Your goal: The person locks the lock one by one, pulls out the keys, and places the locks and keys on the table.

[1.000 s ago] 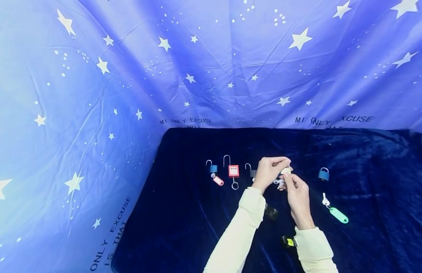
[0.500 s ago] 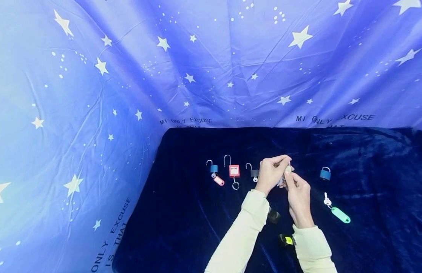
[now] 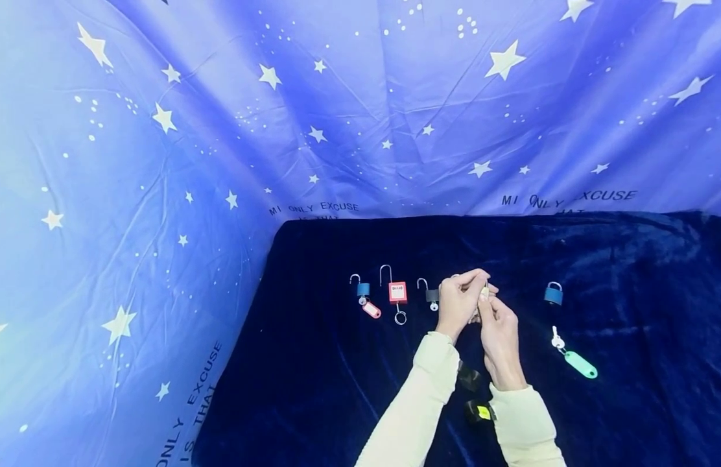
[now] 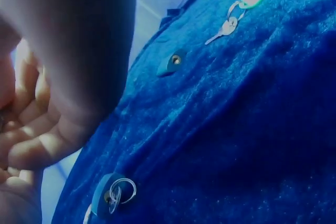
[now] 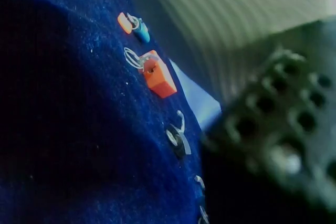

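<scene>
- Head view: your left hand [image 3: 456, 303] and right hand [image 3: 501, 338] meet to the right of the red padlock [image 3: 398, 293], both pinching a small yellowish padlock [image 3: 485, 292] — your fingers cover most of it.
- Same view: just left of the red padlock lies a blue padlock [image 3: 363, 289], shackle open, with a pink tag [image 3: 371, 309]; just right of it, a dark padlock [image 3: 432, 296]. Well to its right you have a closed blue padlock [image 3: 553, 296] and, nearer you, a key [image 3: 557, 338] on a green tag [image 3: 581, 364].
- Left wrist view: you get the closed one's keyhole end, hidden from the head camera, plus a ringed padlock [image 4: 107, 195]; its place against the red padlock cannot be told here. Nor can what the fingers hold.
- Right wrist view: the red padlock turns its keyhole and rings to you. A perforated wrist mount [image 5: 273, 114] blocks much — your right hand's grip cannot be told from this side.
</scene>
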Motion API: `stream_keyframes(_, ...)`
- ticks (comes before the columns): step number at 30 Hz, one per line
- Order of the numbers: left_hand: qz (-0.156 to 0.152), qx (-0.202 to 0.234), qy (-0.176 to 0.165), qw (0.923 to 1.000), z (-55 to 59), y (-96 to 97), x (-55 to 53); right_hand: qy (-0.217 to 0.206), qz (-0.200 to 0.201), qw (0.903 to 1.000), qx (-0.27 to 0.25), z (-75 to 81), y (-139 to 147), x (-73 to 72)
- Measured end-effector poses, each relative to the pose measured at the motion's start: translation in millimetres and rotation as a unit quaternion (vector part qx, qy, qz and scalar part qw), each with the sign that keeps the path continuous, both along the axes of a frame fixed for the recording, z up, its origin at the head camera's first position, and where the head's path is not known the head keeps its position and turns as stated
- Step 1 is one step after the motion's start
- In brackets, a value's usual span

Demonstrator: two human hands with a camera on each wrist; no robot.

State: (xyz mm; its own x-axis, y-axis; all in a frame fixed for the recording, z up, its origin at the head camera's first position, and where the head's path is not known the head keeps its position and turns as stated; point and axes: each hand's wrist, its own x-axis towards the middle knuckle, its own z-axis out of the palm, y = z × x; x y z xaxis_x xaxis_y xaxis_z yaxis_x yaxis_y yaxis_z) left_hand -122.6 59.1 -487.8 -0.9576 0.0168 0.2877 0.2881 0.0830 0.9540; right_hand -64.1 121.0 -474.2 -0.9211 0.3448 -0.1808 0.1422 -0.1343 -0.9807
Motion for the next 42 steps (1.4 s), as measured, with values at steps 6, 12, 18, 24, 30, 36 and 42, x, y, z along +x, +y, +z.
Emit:
stream_keyframes(6, -0.007, 0.058, 0.008, 0.9983, 14.4, 5.2, 4.3, 0.011, -0.026, 0.9996, -0.002, 3.3, 0.5, -2.5)
stream_keyframes(12, 0.009, 0.072, 0.015, 0.9972, 8.7, 14.5, 4.2, 0.035, -0.036, 0.9982, -0.033, 4.0, 4.2, -0.9)
stream_keyframes(18, -0.010, 0.085, 0.017, 0.9962, 5.1, 18.0, 2.1, 0.053, -0.045, 0.9967, -0.042, 2.9, 6.6, -1.1)
stream_keyframes(24, -0.024, 0.082, 0.001, 0.9964, 8.3, 13.6, -0.1, 0.042, -0.033, 0.9982, -0.025, 2.7, 9.2, -2.4)
stream_keyframes(30, -0.060, 0.071, -0.023, 0.9954, 13.9, 5.0, -4.3, 0.009, -0.005, 0.9998, 0.015, 6.3, 20.5, -3.0)
stream_keyframes(36, -0.068, 0.027, -0.038, 0.9966, 19.8, -6.5, -3.9, -0.006, 0.014, 0.9970, 0.076, 8.8, 29.5, -4.6)
stream_keyframes(42, -0.064, 0.014, -0.044, 0.9968, 23.4, -10.5, -1.8, -0.014, 0.037, 0.9949, 0.093, 8.5, 32.9, -4.7)
